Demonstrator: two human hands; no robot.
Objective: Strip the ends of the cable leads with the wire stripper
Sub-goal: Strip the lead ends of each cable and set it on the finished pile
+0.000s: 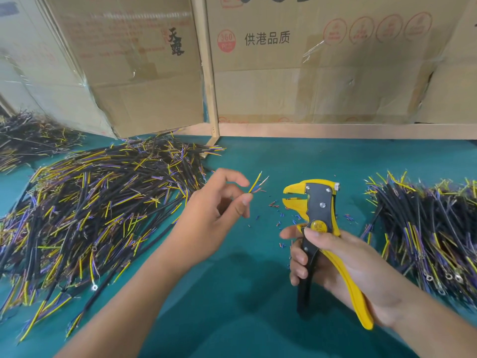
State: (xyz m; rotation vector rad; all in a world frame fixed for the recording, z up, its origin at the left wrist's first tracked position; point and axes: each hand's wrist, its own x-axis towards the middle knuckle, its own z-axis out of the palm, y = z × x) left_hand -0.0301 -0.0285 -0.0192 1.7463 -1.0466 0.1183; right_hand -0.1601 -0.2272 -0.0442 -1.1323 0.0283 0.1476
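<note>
My left hand point(216, 208) pinches a cable near its end, and the thin yellow, blue and red leads point(258, 183) fan out up and to the right of my fingertips. The black cable point(144, 248) trails back under my forearm toward the left pile. My right hand point(333, 259) grips the handles of the yellow and black wire stripper point(318, 205), held upright. Its yellow jaws point left and stand slightly apart, a short gap to the right of the lead tips. Nothing sits between the jaws.
A big heap of black cables with coloured leads point(98, 202) lies on the left of the green mat point(245, 293), another heap point(423, 233) on the right. Small bits of cut insulation point(278, 215) are scattered under the stripper. Taped cardboard boxes point(309, 73) stand behind.
</note>
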